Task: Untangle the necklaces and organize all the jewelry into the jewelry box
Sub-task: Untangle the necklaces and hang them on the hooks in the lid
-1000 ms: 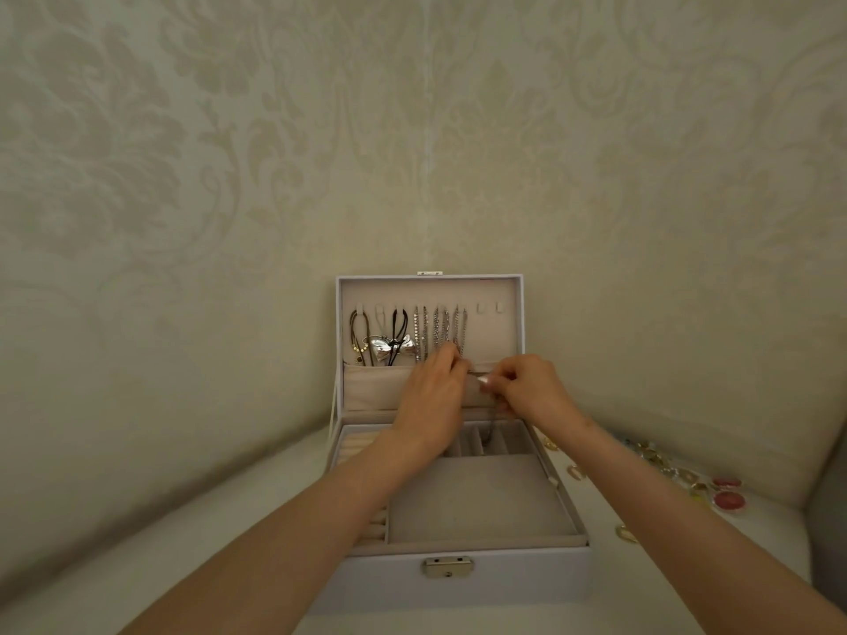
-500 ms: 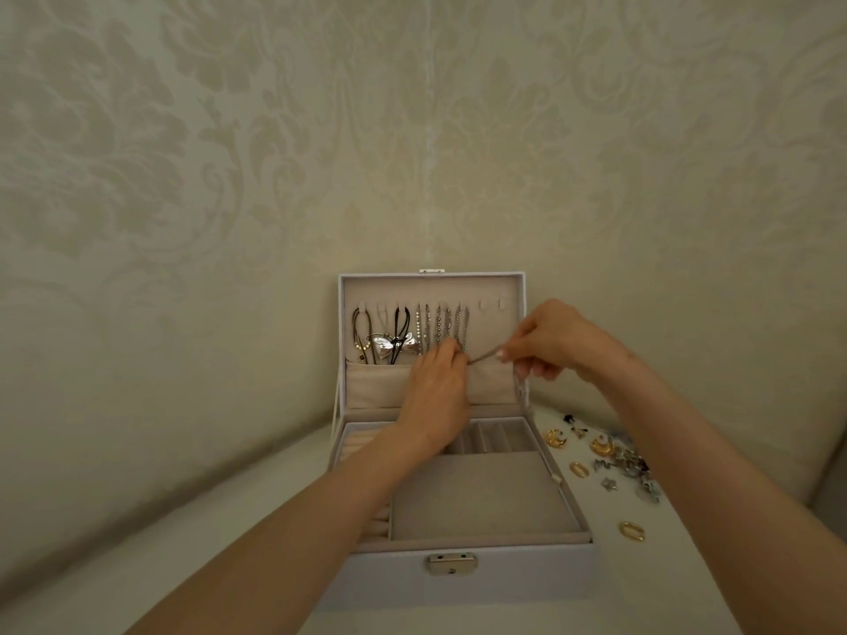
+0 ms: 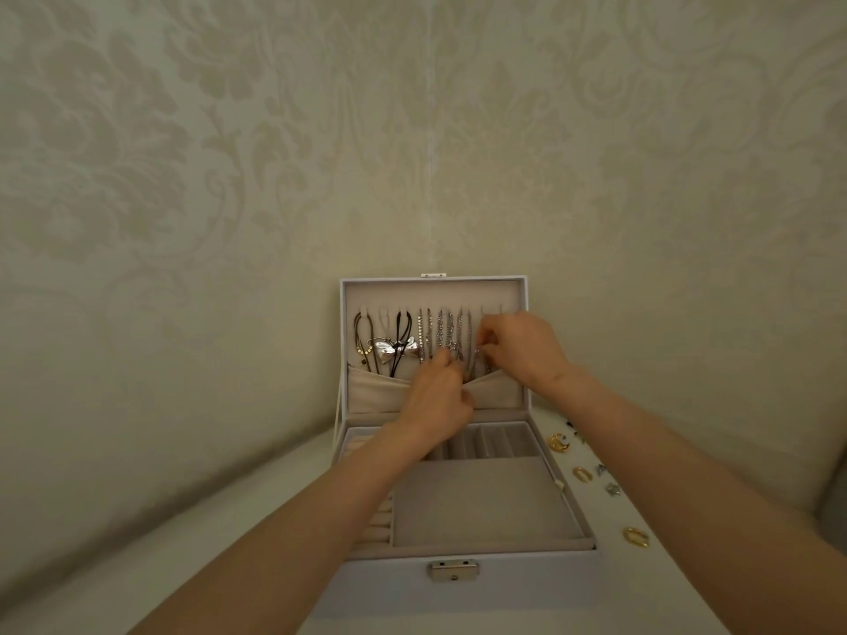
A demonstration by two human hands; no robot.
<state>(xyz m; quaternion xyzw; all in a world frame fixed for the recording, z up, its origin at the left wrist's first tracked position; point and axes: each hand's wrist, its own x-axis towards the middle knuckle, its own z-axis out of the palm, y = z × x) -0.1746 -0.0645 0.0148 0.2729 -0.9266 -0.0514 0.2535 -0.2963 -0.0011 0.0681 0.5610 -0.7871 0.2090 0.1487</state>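
Just two hands and arms in shot, really. The left hand [image 3: 437, 401] and right hand [image 3: 522, 346] are both bare, and so are the left forearm [image 3: 293, 533] and right forearm [image 3: 687, 469], plain skin right down to the bottom edge of the picture. Slim arms. The left hand is a bit blurry, so I can't make out the nails.

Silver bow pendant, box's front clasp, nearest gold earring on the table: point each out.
Silver bow pendant [image 3: 387, 351]: head view, left wing.
Front clasp [image 3: 453, 570]: head view, plate centre.
Nearest gold earring [image 3: 629, 533]: head view, left band.
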